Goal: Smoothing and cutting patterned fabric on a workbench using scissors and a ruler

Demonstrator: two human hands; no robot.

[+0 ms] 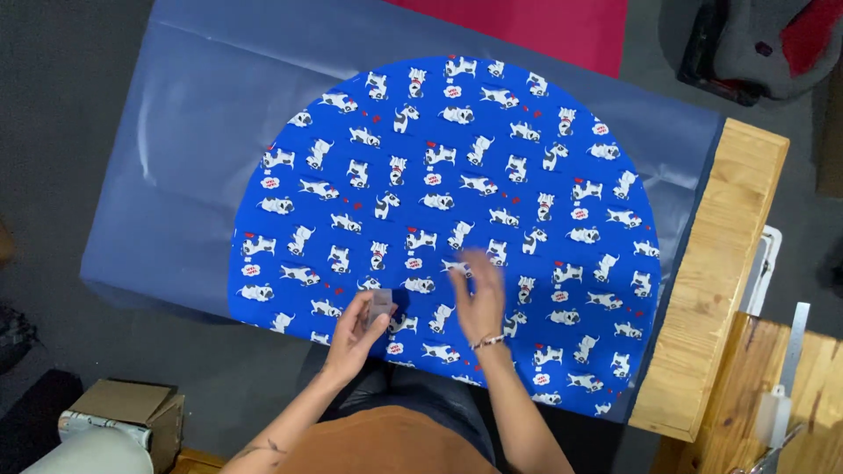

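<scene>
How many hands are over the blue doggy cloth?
2. The left hand holds a small grey box near the blue dog-print fabric's near edge. The right hand, blurred, is beside it over the fabric. None seem hidden.

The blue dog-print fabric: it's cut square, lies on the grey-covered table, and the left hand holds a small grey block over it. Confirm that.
Not quite. In the head view the blue dog-print fabric is semicircular, not square. It does lie on the grey-covered table, and the left hand holds the small grey block over it.

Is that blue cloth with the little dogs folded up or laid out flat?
Laid out flat: the blue dog-print cloth lies smooth on the grey sheet, its rounded outline showing. Whether it is doubled over cannot be told.
</scene>
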